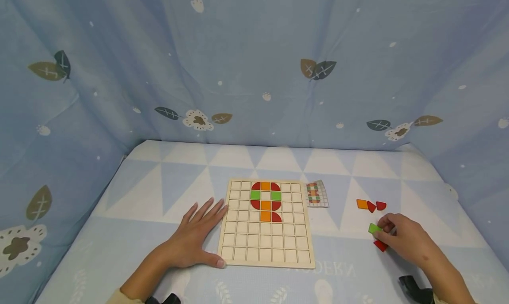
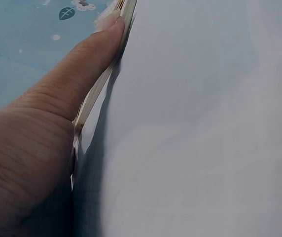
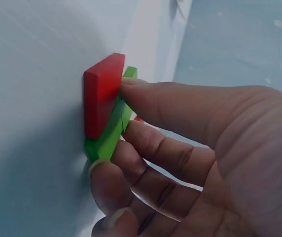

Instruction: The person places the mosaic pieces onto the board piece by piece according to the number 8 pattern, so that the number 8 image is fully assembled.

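Observation:
A wooden grid board (image 1: 242, 241) lies on the table, with red, orange and green tiles set in its upper middle cells. My left hand (image 1: 191, 241) rests flat with fingers spread beside it, fingertips at its left edge and thumb at the near left corner. In the left wrist view the thumb (image 2: 89, 64) lies along the board's edge. Off to the right, my right hand (image 1: 405, 240) pinches a green tile (image 1: 374, 228) between thumb and fingers. A red tile (image 3: 99, 98) and another green piece (image 3: 109, 140) sit right by those fingertips.
A small pattern card (image 1: 321, 194) lies against the board's right side. Beyond the right hand are an orange tile (image 1: 362, 203) and two red pieces (image 1: 381, 205). A patterned blue curtain (image 1: 254, 65) encloses the table's back and sides. Black objects (image 1: 415, 290) show near both wrists.

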{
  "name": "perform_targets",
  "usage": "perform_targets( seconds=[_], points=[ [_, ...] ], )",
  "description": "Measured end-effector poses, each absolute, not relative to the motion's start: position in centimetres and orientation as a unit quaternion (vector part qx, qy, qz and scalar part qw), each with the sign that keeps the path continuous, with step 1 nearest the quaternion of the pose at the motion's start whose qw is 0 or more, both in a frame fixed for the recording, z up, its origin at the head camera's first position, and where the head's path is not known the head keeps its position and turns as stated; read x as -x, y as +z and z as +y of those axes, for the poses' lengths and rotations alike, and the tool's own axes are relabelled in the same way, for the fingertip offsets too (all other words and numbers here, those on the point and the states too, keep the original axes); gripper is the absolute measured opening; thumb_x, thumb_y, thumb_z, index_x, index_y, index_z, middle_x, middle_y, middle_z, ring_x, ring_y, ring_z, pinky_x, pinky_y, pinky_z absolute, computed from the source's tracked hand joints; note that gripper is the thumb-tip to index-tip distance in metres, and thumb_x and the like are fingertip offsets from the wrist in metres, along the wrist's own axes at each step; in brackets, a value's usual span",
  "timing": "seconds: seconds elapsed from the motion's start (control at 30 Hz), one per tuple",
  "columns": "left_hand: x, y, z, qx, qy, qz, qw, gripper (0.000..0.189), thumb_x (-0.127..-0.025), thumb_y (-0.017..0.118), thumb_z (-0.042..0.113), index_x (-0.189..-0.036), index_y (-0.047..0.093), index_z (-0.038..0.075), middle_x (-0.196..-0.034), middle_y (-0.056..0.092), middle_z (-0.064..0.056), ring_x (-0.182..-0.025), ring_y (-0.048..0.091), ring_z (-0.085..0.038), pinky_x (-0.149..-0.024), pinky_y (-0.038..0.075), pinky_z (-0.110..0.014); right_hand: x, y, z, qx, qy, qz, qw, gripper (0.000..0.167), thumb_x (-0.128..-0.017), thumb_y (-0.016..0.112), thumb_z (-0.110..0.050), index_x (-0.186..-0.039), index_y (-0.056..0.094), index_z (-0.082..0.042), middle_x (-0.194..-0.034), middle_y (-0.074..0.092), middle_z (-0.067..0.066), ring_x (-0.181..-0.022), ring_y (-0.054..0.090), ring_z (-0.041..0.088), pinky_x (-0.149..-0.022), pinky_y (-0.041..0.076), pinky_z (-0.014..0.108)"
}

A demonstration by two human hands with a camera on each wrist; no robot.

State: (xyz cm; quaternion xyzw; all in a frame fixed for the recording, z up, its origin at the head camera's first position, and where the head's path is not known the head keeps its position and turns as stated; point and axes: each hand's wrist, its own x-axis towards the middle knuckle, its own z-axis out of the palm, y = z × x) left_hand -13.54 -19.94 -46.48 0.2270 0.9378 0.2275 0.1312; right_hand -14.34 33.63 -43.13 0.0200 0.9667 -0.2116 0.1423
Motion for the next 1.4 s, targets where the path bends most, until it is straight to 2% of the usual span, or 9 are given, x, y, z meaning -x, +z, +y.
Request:
perform_targets(
  seconds=[0.37, 0.57, 0.67, 0.9, 1.17, 1.4],
  points=[
    [13.4, -46.4, -19.8, -0.222, 0.227, 0.938, 0.137, 0.134, -0.064, 0.077, 0.085, -0.169, 0.023, 0.023, -0.175, 0.014, 0.002, -0.161, -0.001, -0.027, -0.124, -0.006, -0.056, 14.0, -43.2, 33.2, -0.042, -0.215, 0.965, 0.145, 0.037, -0.088, 0.085, -0.023, -0.103, 0.063, 0.003, -0.089, 0.06, 0.004, -0.083, 0.055, 0.023, -0.068, 0.052, 0.036],
    [13.3, -46.4, -19.8, -0.221, 0.23, 0.937, 0.139, 0.133, -0.064, 0.077, 0.085, -0.169, 0.023, 0.023, -0.175, 0.014, 0.002, -0.161, -0.001, -0.027, -0.124, -0.006, -0.057, 13.4, -42.8, 32.0, -0.038, -0.234, 0.964, 0.121, 0.027, -0.092, 0.081, -0.018, -0.101, 0.063, 0.0, -0.082, 0.059, 0.002, -0.077, 0.054, 0.021, -0.061, 0.049, 0.03],
    [13.1, -46.5, -19.9, -0.22, 0.231, 0.937, 0.141, 0.132, -0.064, 0.076, 0.086, -0.169, 0.023, 0.024, -0.175, 0.015, 0.002, -0.161, -0.001, -0.027, -0.124, -0.006, -0.057, 13.0, -42.4, 30.8, -0.011, -0.252, 0.962, 0.105, 0.02, -0.094, 0.078, -0.016, -0.099, 0.063, -0.003, -0.078, 0.057, 0.001, -0.071, 0.053, 0.019, -0.056, 0.046, 0.027],
    [13.0, -46.6, -19.9, -0.22, 0.237, 0.936, 0.137, 0.132, -0.064, 0.077, 0.085, -0.169, 0.023, 0.024, -0.175, 0.015, 0.001, -0.161, 0.0, -0.028, -0.124, -0.006, -0.057, 13.2, -41.4, 26.0, 0.067, -0.287, 0.952, 0.082, 0.016, -0.092, 0.081, -0.014, -0.094, 0.065, -0.011, -0.077, 0.056, -0.004, -0.073, 0.051, 0.014, -0.06, 0.044, 0.025],
    [13.2, -46.5, -19.8, -0.221, 0.237, 0.936, 0.137, 0.133, -0.064, 0.078, 0.084, -0.169, 0.023, 0.022, -0.175, 0.014, 0.001, -0.161, -0.001, -0.028, -0.124, -0.007, -0.056, 14.4, -40.8, 20.4, 0.152, -0.306, 0.934, 0.101, 0.018, -0.093, 0.079, -0.01, -0.092, 0.062, -0.018, -0.078, 0.057, -0.009, -0.074, 0.054, 0.01, -0.063, 0.047, 0.025],
    [13.4, -46.4, -19.8, -0.219, 0.23, 0.938, 0.136, 0.133, -0.064, 0.076, 0.086, -0.169, 0.023, 0.023, -0.175, 0.014, 0.002, -0.161, -0.001, -0.027, -0.124, -0.006, -0.057, 15.8, -41.6, 16.5, 0.212, -0.307, 0.923, 0.093, 0.018, -0.095, 0.077, -0.012, -0.091, 0.063, -0.021, -0.078, 0.055, -0.011, -0.073, 0.053, 0.009, -0.063, 0.049, 0.026]
  ],
)
